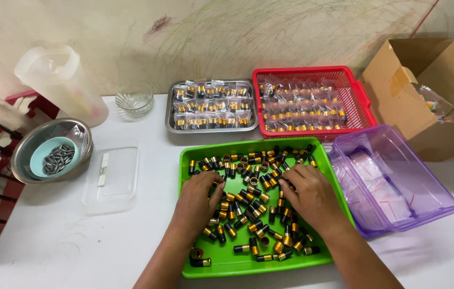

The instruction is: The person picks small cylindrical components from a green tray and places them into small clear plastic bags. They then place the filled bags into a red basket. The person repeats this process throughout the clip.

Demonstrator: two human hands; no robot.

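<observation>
On the white table (50,241), the shallow green plastic tray (205,267) holds loose black-and-gold cylindrical caps (253,211); the left hand (197,200) and right hand (310,195), fingers curled among them, could nudge edge pieces overboard.

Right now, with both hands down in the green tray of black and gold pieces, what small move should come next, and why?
Probably close the right hand on one black and gold piece and lift it clear. Both hands lie flat on the loose pile in the green tray, the left hand too, and neither visibly holds one.
</observation>
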